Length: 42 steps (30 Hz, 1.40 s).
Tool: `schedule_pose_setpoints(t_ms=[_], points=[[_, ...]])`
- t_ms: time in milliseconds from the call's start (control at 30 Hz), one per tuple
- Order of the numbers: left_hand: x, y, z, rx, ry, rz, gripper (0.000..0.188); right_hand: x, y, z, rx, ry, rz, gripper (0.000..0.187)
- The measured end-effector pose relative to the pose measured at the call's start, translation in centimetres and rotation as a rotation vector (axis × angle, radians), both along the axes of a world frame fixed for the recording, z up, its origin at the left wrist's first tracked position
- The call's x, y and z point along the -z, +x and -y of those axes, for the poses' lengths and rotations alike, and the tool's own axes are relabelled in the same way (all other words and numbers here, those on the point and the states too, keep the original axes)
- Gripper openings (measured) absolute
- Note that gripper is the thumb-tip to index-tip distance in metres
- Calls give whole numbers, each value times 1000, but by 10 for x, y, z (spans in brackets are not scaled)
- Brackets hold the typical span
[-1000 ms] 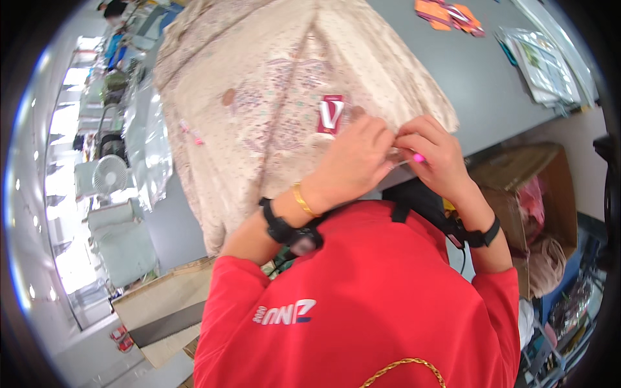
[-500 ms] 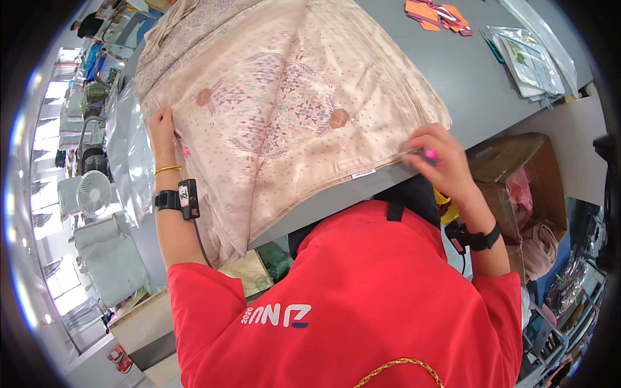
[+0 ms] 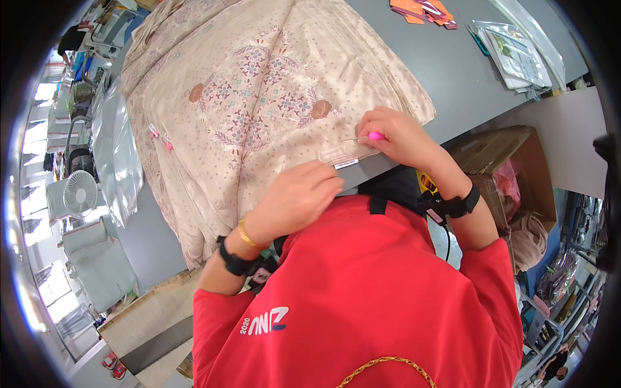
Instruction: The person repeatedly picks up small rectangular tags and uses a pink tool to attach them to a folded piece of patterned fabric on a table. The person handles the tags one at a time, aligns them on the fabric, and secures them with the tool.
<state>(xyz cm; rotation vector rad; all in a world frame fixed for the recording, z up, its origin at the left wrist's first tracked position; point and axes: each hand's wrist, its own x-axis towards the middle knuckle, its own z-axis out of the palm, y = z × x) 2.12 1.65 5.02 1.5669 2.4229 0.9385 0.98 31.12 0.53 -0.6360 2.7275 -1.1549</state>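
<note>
A large pale pink satin cloth [image 3: 213, 155] with floral patterning and two round brown patches lies in layers on the grey table. At its near hem, beside a small white label [image 3: 346, 164], my left hand [image 3: 299, 197] is closed with its fingertips on the cloth's edge. My right hand [image 3: 402, 137] is closed round a small tool with a bright pink handle [image 3: 376, 136]. The tool's thin shaft points left over the hem, just above the label; its tip is too fine to make out. Small pink pieces [image 3: 169, 145] sit on the cloth's left part.
Orange and maroon tags [image 3: 424, 11] lie at the table's far side. Clear plastic packets [image 3: 517, 55] with a teal-handled tool [image 3: 480, 44] are at the far right. Below the right edge stands an open cardboard box [image 3: 527, 168]. Clear plastic sheeting [image 3: 116, 155] and a white fan [image 3: 81, 193] are left.
My left hand has left the cloth's left edge and come to the near hem. My right hand has moved left along the hem with the pink-handled tool, toward the label.
</note>
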Motion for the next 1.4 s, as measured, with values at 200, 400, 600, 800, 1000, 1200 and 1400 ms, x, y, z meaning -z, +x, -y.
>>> schedule_pose_setpoints(t_ms=[200, 400, 600, 800, 1000, 1200, 1400], points=[[34, -8, -34, -365, 7, -85, 12, -5, 2, -1, -52, -45, -19, 7], [40, -20, -21, -452, -41, 326, 7, 5, 0, -3, -20, -22, 10, 12], [29, -32, -25, -571, -72, 101, 9, -3, 2, 1, 4, -68, -135, 14], [28, -20, -34, -344, -87, -260, 16, 12, -42, 22, 81, 138, -190, 12], [43, -18, -35, -352, -27, 80, 20, 20, -64, 32, 303, 137, -447, 22], [47, -29, -22, -321, 8, 225, 14, -1, 2, 8, 320, -76, -109, 23], [48, -33, -14, -407, 4, 636, 13, -8, 57, -2, 214, 48, -82, 13]])
